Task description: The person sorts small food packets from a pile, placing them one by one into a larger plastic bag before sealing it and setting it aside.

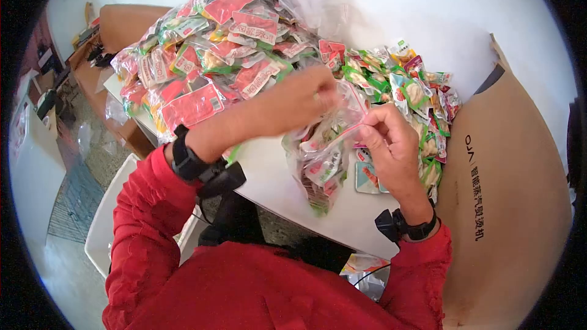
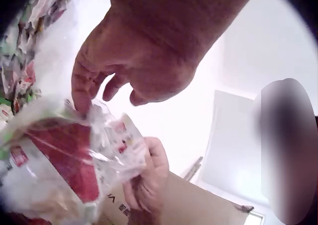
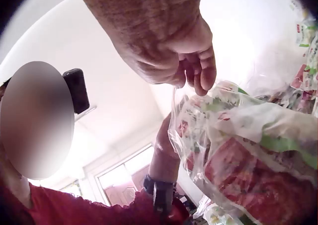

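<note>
A clear zip bag with a pink zip edge hangs between both hands, over the white table's front edge. Several small food packets with red, green and white printing show through its film. My right hand pinches one corner of the zip edge between thumb and fingers. At the other end of the bag's mouth, my left hand is blurred in the head view; the left wrist view has its fingertips on the bag's top edge, fingers bent. A red-backed packet lies against the film inside.
A large heap of filled clear bags covers the table's left and back. Loose snack packets are piled behind the right hand. A tall cardboard box stands at the right. The white table shows between them, with a white bin below left.
</note>
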Demonstrator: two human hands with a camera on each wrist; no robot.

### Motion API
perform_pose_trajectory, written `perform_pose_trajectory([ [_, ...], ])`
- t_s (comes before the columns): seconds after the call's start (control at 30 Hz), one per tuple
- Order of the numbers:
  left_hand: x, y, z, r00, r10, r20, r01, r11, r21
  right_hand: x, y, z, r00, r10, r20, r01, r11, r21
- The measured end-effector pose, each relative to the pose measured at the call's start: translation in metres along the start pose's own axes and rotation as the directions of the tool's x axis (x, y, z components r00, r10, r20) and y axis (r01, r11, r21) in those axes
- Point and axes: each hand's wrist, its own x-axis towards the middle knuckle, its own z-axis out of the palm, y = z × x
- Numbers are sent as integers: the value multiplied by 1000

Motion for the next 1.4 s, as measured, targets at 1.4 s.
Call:
perform_pose_trajectory([
  [1.4, 73, 21, 19, 742, -372, 557, 294, 928, 228, -27, 32, -14, 974, 212, 78, -193, 609, 770],
])
